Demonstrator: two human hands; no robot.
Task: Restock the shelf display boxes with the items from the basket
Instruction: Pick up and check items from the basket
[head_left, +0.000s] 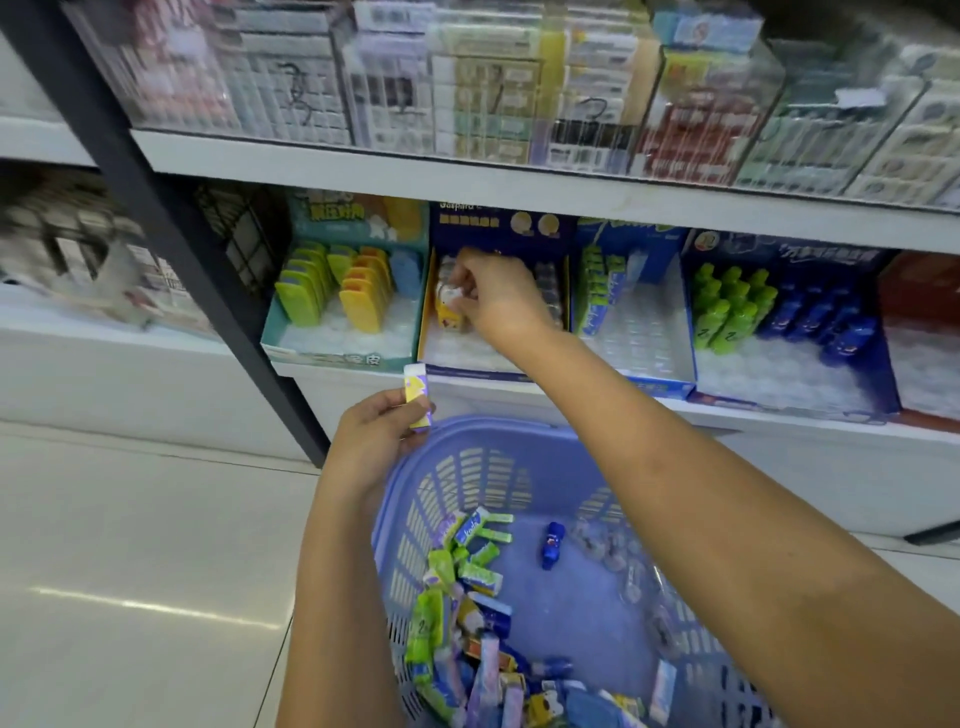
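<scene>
Eraser (416, 396), one, pinched in left hand (371, 437); packet (451, 296), one, pinched in right hand (494, 297).

Your left hand (382, 423) is raised, fingers curled round a small purple-and-yellow block (415, 397); your right arm stretches forward, right hand (493, 296) pinching a small pale item (453, 297).

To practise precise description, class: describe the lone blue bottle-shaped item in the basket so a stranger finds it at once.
Start at the purple basket below the shelf. On its floor, right of the green packets, lies the blue bottle-shaped item. Unlike those heaped neighbours, it lies alone.
</scene>
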